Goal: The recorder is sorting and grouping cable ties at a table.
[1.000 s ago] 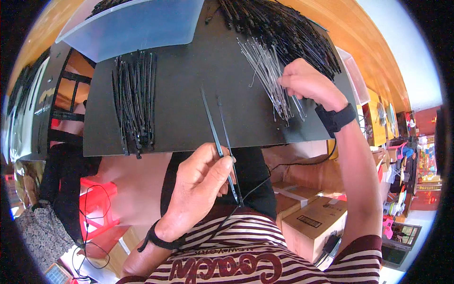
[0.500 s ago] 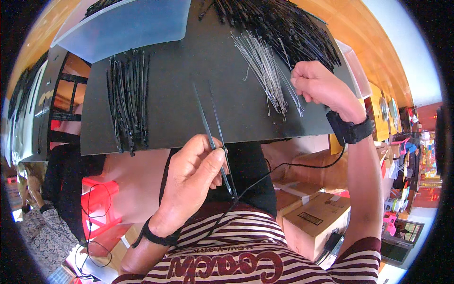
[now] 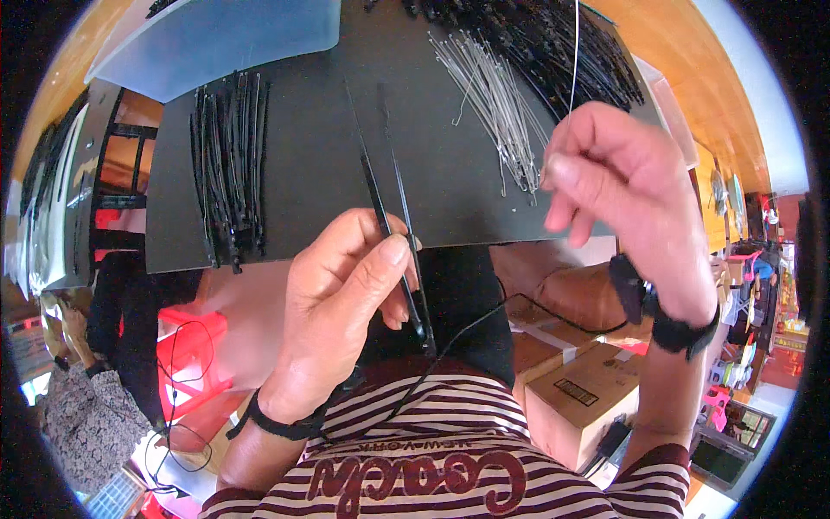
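My left hand is in front of the table's near edge. Its thumb and fingers pinch a pair of long, thin black strips, which spread apart toward the far side. My right hand, slightly blurred, is raised over the table's right part. A thin, pale metal wire stands up from its closed fingers. Left of that hand lies a fanned pile of silvery wires, some with hooked ends.
The dark table carries a bundle of black strips at left and a larger heap at far right. A translucent tub stands far left. Cardboard boxes and a red stool are below. Another person's hands show at left.
My right hand has lifted back from the wire pile toward me, with one wire now upright in its fingers. My left hand still holds the black strips, shifted slightly.
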A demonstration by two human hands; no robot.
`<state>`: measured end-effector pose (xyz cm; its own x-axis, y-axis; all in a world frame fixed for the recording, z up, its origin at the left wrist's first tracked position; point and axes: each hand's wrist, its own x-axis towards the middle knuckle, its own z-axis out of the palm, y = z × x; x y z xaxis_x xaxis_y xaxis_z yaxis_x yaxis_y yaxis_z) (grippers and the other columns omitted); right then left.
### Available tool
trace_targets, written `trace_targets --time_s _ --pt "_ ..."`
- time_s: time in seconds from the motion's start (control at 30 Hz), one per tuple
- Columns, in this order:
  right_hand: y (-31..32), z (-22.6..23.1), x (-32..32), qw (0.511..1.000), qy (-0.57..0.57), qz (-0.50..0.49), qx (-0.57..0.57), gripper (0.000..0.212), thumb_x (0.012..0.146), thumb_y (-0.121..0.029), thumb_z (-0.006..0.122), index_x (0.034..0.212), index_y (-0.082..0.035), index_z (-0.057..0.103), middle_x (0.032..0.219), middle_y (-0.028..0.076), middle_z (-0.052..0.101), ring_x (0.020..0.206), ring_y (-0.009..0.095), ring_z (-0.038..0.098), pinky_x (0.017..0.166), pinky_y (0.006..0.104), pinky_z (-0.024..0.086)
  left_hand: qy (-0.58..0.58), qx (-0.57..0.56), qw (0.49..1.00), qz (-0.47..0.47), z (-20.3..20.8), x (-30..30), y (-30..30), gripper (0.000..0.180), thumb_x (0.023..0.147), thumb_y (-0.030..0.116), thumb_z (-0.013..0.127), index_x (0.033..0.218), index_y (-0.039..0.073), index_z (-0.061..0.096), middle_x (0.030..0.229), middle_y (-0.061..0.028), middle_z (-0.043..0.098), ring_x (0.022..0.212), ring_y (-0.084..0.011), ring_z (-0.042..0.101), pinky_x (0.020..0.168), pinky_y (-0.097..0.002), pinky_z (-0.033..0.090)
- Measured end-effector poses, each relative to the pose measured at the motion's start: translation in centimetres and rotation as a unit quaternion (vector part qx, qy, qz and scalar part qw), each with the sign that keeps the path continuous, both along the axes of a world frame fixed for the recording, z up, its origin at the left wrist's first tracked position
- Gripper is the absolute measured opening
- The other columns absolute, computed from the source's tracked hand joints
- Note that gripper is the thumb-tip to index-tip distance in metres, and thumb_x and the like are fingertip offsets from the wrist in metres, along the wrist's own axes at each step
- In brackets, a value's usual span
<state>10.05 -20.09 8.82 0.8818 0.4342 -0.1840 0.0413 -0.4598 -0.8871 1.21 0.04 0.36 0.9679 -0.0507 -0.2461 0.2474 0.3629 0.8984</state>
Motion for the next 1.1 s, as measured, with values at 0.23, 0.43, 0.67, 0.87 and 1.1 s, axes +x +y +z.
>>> trace_targets --time_s 0.23,0.43,0.67,0.87,1.1 --pt "1.7 -2.7 -3.2 0.992 -0.009 -0.017 0.121 0.012 0.090 -0.013 0.056 0.087 -0.002 0.054 0.074 0.001 0.055 0.056 0.002 0.049 0.046 0.0145 0.035 0.003 -0.042 0.999 -0.021 0.9 0.0 0.1 0.025 0.093 0.025 0.053 0.095 0.001 0.054 0.076 -0.0024 0.056 0.056 -0.0062 0.051 0.050 -0.0184 0.041" --pt "3.4 -5.4 -4.6 0.958 0.112 -0.044 0.259 0.015 0.091 -0.017 0.054 0.086 -0.003 0.053 0.071 0.001 0.054 0.053 0.003 0.045 0.044 0.0151 0.032 -0.002 -0.028 0.999 -0.030 1.1 -0.6 0.1 0.024 0.094 0.025 0.050 0.095 0.001 0.055 0.075 -0.0019 0.056 0.056 -0.0053 0.050 0.050 -0.0177 0.040" --pt "3.1 -6.9 -5.7 0.910 0.205 -0.005 0.361 0.015 0.091 -0.019 0.055 0.087 -0.004 0.053 0.070 0.002 0.055 0.052 0.004 0.045 0.042 0.0154 0.031 -0.027 0.021 0.999 -0.043 0.8 -1.3 0.6 0.028 0.093 0.030 0.050 0.096 0.003 0.054 0.073 -0.0032 0.057 0.057 -0.0059 0.052 0.046 -0.0168 0.042" --pt "2.3 -7.7 -6.0 0.901 0.222 0.012 0.372 0.018 0.091 -0.021 0.055 0.086 -0.004 0.053 0.071 0.001 0.055 0.052 0.004 0.045 0.042 0.0154 0.030 -0.039 0.008 0.998 -0.041 1.2 -1.6 0.3 0.028 0.092 0.029 0.051 0.096 0.002 0.054 0.072 -0.0043 0.058 0.055 -0.0062 0.052 0.044 -0.0166 0.042" --pt "2.3 -9.0 -6.4 0.878 0.235 0.036 0.416 0.020 0.091 -0.024 0.055 0.087 -0.005 0.052 0.073 0.000 0.055 0.052 0.004 0.044 0.041 0.0159 0.026 -0.039 0.000 0.998 -0.046 1.1 -1.9 -0.1 0.028 0.092 0.029 0.052 0.095 0.001 0.054 0.073 -0.0052 0.058 0.054 -0.0066 0.052 0.044 -0.0165 0.042"
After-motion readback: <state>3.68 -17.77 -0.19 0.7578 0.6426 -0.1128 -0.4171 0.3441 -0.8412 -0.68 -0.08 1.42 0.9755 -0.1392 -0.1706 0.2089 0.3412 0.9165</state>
